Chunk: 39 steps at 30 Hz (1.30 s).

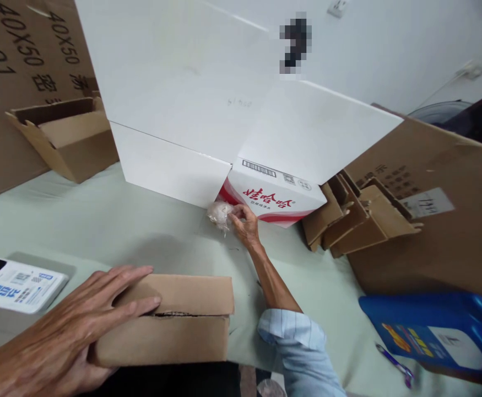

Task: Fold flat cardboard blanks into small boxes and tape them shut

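My left hand (100, 320) is wrapped round the left end of a small brown cardboard box (170, 342). Its thumb and fingers press on the top flaps, which are folded closed with a thin gap between them. Farther off, my right hand (247, 223) pinches a small whitish, see-through plastic bundle (220, 214) with its fingertips. The bundle looks crumpled, with a shiny loose end hanging down; I cannot make out what is inside. It lies by the corner of a white and red printed carton (274, 193).
A large white box (174, 77) stands behind the table (112, 220). Open cardboard boxes (79, 143) stand back left, more small cartons (373, 215) at right. A white device with a label (26, 286) lies left; a blue jug (443, 331) and a purple pen-like item (395, 364) lie right.
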Available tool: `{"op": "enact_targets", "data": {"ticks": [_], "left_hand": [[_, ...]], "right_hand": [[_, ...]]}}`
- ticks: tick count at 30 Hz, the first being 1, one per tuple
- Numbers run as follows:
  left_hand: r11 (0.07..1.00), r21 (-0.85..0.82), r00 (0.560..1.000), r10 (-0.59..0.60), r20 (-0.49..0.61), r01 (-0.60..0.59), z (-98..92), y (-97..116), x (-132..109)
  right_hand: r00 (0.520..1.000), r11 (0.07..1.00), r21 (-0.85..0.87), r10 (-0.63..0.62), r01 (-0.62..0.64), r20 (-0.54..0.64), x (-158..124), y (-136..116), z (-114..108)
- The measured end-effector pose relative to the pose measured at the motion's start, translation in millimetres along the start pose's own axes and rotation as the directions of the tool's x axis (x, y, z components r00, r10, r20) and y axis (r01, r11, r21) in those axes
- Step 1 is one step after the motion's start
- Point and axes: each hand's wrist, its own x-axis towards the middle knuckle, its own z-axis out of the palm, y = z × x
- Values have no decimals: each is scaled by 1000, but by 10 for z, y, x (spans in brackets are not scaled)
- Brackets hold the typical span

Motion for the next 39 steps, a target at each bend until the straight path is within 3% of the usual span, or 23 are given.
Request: {"op": "enact_targets", "data": {"ticks": [12,21,29,34,39], "left_hand": [[1000,3,998,12,-54,-12,47,-25,-2],[998,49,993,54,-102,-49,35,-2,31],[999,42,991,28,-134,-23,-8,63,64],[999,35,992,27,-122,-23,-22,66,62],[1000,17,996,23,-88,-21,38,4,12]], "right_hand": [[999,999,-47,-13,11,-39,43,175,37],[956,917,-359,-243,172,-162,-63,101,-23],[927,789,-514,-373,337,34,-72,54,20],[923,757,-532,-347,380,167,-66,135,55],[931,756,-544,-286,364,226,-92,229,93]]}}
